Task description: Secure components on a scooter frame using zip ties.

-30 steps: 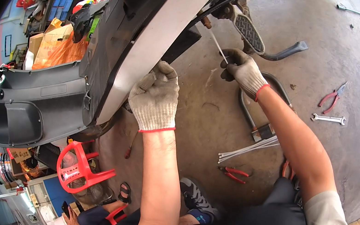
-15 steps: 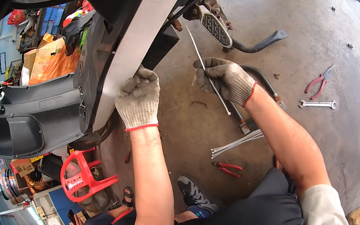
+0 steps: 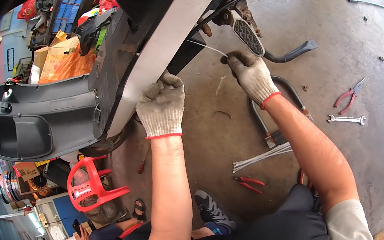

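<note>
White cable tie (image 3: 211, 48) was slanting across the right hand (image 3: 254, 77) half a second ago, now it's pinched in those fingers and reaching the black plate (image 3: 184, 59) by the scooter's pale panel (image 3: 159, 45), so probably being fed in; left hand (image 3: 161, 108) has curled fingers, can't tell around what.

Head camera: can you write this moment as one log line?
left hand: at pale panel | right hand: pinching thin white strip | floor: red-handled pliers beside wrench
</note>
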Action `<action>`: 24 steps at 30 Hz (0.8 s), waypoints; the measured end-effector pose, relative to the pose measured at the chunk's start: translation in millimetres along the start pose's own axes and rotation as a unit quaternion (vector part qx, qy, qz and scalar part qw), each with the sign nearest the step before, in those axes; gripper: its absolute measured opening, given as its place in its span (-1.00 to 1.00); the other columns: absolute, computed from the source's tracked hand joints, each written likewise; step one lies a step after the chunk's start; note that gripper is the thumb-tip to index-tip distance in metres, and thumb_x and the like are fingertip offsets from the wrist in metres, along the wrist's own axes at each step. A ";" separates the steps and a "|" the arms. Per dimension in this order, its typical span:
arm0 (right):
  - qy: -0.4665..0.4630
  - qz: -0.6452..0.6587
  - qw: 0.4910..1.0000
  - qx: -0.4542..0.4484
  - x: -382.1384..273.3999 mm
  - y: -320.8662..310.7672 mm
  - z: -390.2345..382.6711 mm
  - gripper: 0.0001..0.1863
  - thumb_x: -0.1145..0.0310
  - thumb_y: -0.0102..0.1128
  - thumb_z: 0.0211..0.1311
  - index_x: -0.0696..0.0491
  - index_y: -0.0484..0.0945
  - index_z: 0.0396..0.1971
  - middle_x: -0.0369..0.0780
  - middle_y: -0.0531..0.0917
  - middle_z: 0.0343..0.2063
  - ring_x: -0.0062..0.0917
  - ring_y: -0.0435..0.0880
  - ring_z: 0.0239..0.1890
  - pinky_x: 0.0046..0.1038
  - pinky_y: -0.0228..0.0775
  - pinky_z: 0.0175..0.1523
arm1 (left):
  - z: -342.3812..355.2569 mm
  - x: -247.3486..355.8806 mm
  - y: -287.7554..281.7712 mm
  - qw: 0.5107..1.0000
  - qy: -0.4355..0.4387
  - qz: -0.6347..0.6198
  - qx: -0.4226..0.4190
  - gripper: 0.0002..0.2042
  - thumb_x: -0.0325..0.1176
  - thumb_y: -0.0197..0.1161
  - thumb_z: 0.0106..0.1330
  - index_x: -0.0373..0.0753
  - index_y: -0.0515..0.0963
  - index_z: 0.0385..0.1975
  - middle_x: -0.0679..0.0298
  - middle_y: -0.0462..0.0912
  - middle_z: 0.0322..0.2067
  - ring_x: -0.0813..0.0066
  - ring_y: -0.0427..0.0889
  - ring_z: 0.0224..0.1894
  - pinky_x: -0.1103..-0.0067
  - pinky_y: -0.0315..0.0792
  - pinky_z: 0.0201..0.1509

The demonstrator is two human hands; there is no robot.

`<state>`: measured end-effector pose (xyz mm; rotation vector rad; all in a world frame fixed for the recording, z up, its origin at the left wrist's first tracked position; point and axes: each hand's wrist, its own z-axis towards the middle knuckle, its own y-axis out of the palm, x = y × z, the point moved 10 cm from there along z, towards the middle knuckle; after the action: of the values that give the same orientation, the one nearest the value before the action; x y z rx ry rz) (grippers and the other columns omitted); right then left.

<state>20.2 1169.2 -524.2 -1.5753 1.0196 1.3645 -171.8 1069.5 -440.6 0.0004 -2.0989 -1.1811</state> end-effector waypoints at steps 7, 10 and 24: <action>-0.048 0.054 0.997 -0.026 -17.0 5.3 13.3 -0.65 0.50 -0.10 0.40 0.05 0.50 0.12 -0.25 0.66 -0.44 -0.64 0.60 -0.50 -0.52 0.51 -0.39 | 1.4 0.5 1.7 0.999 -0.012 0.004 -0.045 -0.76 -0.67 0.00 -0.01 -0.43 0.53 -0.33 0.05 0.59 -0.38 0.18 0.55 -0.30 0.36 0.45 -0.09; -0.043 0.122 0.991 -0.013 -14.0 8.5 20.0 -0.62 0.54 -0.15 0.39 0.05 0.51 0.12 -0.21 0.70 -0.34 -0.65 0.62 -0.50 -0.53 0.52 -0.37 | 4.5 3.3 -5.7 1.000 -0.002 -0.012 -0.016 -0.80 -0.67 0.00 0.01 -0.44 0.51 -0.37 0.05 0.58 -0.42 0.17 0.55 -0.30 0.33 0.47 0.00; 0.116 0.489 0.837 -0.217 21.9 46.0 36.2 -0.68 0.48 -0.06 0.38 0.29 0.42 0.06 0.07 0.71 -0.24 -0.33 0.76 -0.39 -0.42 0.66 -0.36 | 0.4 3.7 -8.2 0.994 0.049 -0.005 0.093 -0.94 -0.69 0.03 -0.13 -0.45 0.41 -0.61 0.01 0.48 -0.58 0.16 0.54 -0.32 0.26 0.46 0.10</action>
<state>-33.3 1184.9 -552.5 -1.6022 1.9314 2.2404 -177.5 1063.8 -444.7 0.1514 -2.1157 -0.9671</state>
